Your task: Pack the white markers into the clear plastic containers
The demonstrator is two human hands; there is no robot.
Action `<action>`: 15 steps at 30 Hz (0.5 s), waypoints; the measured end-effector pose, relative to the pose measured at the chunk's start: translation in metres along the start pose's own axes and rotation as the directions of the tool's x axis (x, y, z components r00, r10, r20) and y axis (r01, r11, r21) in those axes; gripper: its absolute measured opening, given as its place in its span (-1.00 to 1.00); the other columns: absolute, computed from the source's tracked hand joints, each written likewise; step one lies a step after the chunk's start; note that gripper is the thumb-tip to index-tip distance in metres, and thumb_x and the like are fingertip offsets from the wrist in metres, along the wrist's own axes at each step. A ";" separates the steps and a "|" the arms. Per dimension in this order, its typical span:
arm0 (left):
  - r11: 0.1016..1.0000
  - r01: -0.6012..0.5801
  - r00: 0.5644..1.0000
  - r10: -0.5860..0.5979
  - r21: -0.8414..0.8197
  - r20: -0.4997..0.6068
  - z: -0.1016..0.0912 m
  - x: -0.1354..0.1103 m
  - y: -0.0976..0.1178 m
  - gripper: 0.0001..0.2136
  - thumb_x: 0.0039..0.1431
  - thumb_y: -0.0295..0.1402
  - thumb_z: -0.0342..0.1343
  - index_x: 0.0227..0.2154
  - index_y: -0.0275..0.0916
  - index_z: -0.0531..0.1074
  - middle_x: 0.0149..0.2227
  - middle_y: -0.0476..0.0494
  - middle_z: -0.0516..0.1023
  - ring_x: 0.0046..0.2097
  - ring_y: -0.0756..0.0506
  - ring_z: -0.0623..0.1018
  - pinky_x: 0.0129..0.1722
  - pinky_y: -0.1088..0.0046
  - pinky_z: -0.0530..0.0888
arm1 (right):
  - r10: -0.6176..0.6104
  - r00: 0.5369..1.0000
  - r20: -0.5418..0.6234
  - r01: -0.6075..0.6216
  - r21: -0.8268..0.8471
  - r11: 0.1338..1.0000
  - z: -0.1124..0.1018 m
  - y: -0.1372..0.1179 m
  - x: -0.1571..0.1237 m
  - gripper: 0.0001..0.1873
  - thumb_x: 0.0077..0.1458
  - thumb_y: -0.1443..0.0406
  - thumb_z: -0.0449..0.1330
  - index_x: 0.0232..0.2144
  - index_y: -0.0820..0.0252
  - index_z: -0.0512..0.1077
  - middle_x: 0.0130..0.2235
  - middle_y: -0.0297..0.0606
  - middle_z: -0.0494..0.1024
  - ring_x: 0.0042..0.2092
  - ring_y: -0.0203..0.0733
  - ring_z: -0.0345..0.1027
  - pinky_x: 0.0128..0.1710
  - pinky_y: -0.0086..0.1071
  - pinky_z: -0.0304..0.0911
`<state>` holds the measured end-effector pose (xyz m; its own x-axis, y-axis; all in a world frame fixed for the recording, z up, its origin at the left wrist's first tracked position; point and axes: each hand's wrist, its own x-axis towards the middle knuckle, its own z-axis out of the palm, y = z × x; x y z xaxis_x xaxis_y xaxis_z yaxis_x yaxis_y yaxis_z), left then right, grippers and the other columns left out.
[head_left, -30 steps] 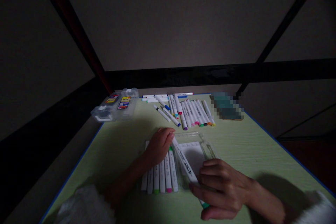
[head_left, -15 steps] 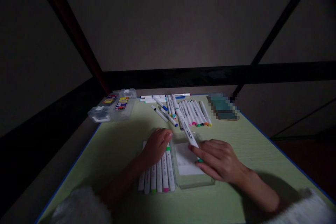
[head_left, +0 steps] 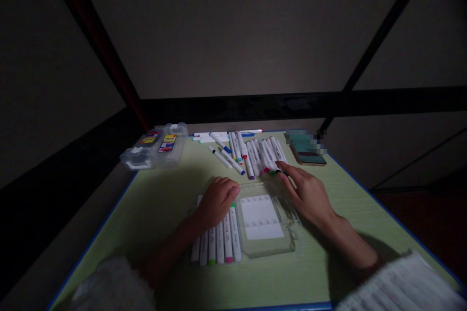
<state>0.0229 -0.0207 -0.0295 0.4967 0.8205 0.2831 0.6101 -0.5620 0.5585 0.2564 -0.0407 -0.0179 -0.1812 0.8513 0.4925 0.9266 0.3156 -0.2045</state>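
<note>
My left hand (head_left: 218,200) lies on the upper ends of a near row of several white markers (head_left: 221,244) with coloured caps, fingers loosely curved over them and gripping nothing. My right hand (head_left: 306,192) reaches forward with fingers stretched out, fingertips at the right end of a far group of several markers (head_left: 255,155). A clear flat plastic case (head_left: 263,221) with a white insert lies between my hands, nothing in it.
A clear plastic box (head_left: 155,150) with coloured labels stands at the far left corner of the green table (head_left: 164,204). A phone (head_left: 310,156) lies at the far right. A dark rail runs behind the table.
My right hand lifted a marker from above the clear case and carried it forward to the far group, where the hand now rests with fingers spread. My left hand stayed on the near row.
</note>
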 end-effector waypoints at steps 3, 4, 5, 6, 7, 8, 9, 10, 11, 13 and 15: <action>1.000 -0.008 1.000 0.008 0.002 -0.004 0.000 0.000 0.000 -0.78 0.23 -0.36 -0.18 -0.40 -0.25 0.36 -0.34 -0.11 0.46 -0.24 -0.09 0.38 -0.18 0.34 0.30 | 0.048 0.999 0.022 -0.048 0.002 0.999 0.000 0.004 0.002 -0.59 0.23 0.22 -0.14 0.01 0.27 0.31 -0.11 -0.08 0.52 -0.16 -0.09 0.43 -0.21 -0.29 0.30; 1.000 -0.009 1.000 0.009 0.001 -0.004 0.000 0.000 0.000 -0.78 0.23 -0.37 -0.17 -0.39 -0.25 0.36 -0.34 -0.11 0.46 -0.23 -0.09 0.38 -0.18 0.34 0.30 | 0.061 0.998 0.022 -0.061 -0.003 0.998 0.001 0.005 0.002 -0.59 0.22 0.22 -0.14 0.01 0.27 0.31 -0.11 -0.08 0.52 -0.16 -0.08 0.44 -0.21 -0.29 0.30; 1.000 -0.007 1.000 0.007 0.001 -0.004 0.001 0.000 -0.001 -0.78 0.23 -0.37 -0.17 -0.39 -0.25 0.37 -0.34 -0.11 0.46 -0.23 -0.09 0.38 -0.18 0.34 0.30 | 0.075 0.997 0.021 -0.074 -0.012 0.997 0.001 0.006 0.003 -0.59 0.22 0.22 -0.14 0.01 0.26 0.31 -0.11 -0.08 0.52 -0.17 -0.08 0.44 -0.23 -0.29 0.30; 1.000 -0.006 1.000 0.006 0.002 -0.002 0.001 0.000 -0.001 -0.79 0.23 -0.37 -0.17 -0.39 -0.25 0.37 -0.34 -0.11 0.46 -0.23 -0.08 0.38 -0.18 0.34 0.30 | 0.089 0.996 0.022 -0.089 -0.024 0.996 0.001 0.006 0.003 -0.59 0.22 0.22 -0.15 0.01 0.25 0.31 -0.12 -0.09 0.52 -0.18 -0.07 0.44 -0.24 -0.29 0.30; 1.000 -0.004 1.000 0.004 0.003 -0.002 0.001 0.000 -0.001 -0.79 0.23 -0.37 -0.16 -0.39 -0.25 0.37 -0.34 -0.10 0.46 -0.23 -0.08 0.38 -0.18 0.34 0.30 | 0.103 0.994 0.026 -0.102 -0.036 0.994 0.001 0.007 0.004 -0.59 0.22 0.22 -0.15 0.01 0.24 0.31 -0.12 -0.10 0.52 -0.19 -0.07 0.44 -0.26 -0.29 0.29; 1.000 -0.005 1.000 0.005 0.003 -0.001 0.001 0.000 -0.001 -0.79 0.23 -0.37 -0.16 -0.39 -0.25 0.37 -0.33 -0.10 0.46 -0.23 -0.08 0.38 -0.17 0.34 0.30 | 0.116 0.993 0.030 -0.114 -0.048 0.992 0.002 0.008 0.004 -0.59 0.22 0.22 -0.15 0.01 0.23 0.31 -0.12 -0.10 0.52 -0.20 -0.07 0.45 -0.27 -0.30 0.29; 1.000 -0.007 1.000 0.007 0.004 -0.002 0.001 0.000 -0.001 -0.79 0.22 -0.37 -0.16 -0.39 -0.24 0.37 -0.33 -0.10 0.46 -0.23 -0.08 0.38 -0.17 0.34 0.30 | 0.129 0.991 0.037 -0.126 -0.062 0.990 0.002 0.009 0.005 -0.59 0.23 0.21 -0.15 0.02 0.22 0.30 -0.13 -0.11 0.53 -0.20 -0.06 0.45 -0.29 -0.30 0.28; 1.000 -0.009 1.000 0.009 0.003 -0.001 0.001 0.000 -0.001 -0.80 0.22 -0.37 -0.15 -0.39 -0.24 0.37 -0.33 -0.10 0.46 -0.23 -0.08 0.38 -0.17 0.35 0.30 | 0.143 0.989 0.045 -0.139 -0.078 0.987 0.002 0.010 0.005 -0.58 0.23 0.21 -0.16 0.02 0.21 0.30 -0.13 -0.12 0.53 -0.22 -0.06 0.45 -0.31 -0.31 0.28; 1.000 -0.011 1.000 0.011 0.002 0.001 0.000 0.000 0.000 -0.81 0.22 -0.38 -0.14 -0.39 -0.24 0.37 -0.33 -0.10 0.47 -0.23 -0.08 0.38 -0.17 0.35 0.30 | 0.157 0.986 0.052 -0.151 -0.096 0.984 0.003 0.010 0.005 -0.58 0.23 0.20 -0.16 0.02 0.20 0.30 -0.14 -0.13 0.53 -0.23 -0.06 0.46 -0.33 -0.32 0.27; 1.000 -0.009 1.000 0.009 0.000 0.005 0.000 0.000 0.000 -0.82 0.20 -0.39 -0.12 -0.40 -0.24 0.37 -0.34 -0.10 0.47 -0.23 -0.08 0.39 -0.17 0.34 0.30 | 0.180 0.982 0.063 -0.171 -0.129 0.977 0.003 0.012 0.006 -0.58 0.23 0.20 -0.17 0.02 0.18 0.30 -0.15 -0.14 0.54 -0.25 -0.07 0.47 -0.37 -0.34 0.25; 1.000 -0.006 1.000 0.006 0.000 0.008 0.001 0.000 -0.001 -0.83 0.19 -0.40 -0.11 -0.40 -0.25 0.37 -0.34 -0.10 0.47 -0.23 -0.09 0.39 -0.17 0.34 0.30 | 0.200 0.978 0.067 -0.188 -0.155 0.970 0.004 0.013 0.007 -0.58 0.23 0.19 -0.18 0.03 0.17 0.30 -0.17 -0.14 0.55 -0.26 -0.07 0.47 -0.40 -0.35 0.23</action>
<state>0.0230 -0.0201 -0.0302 0.5052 0.8161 0.2808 0.6066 -0.5672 0.5570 0.2658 -0.0295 -0.0203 -0.0141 0.9232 0.3840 0.9839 0.0813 -0.1593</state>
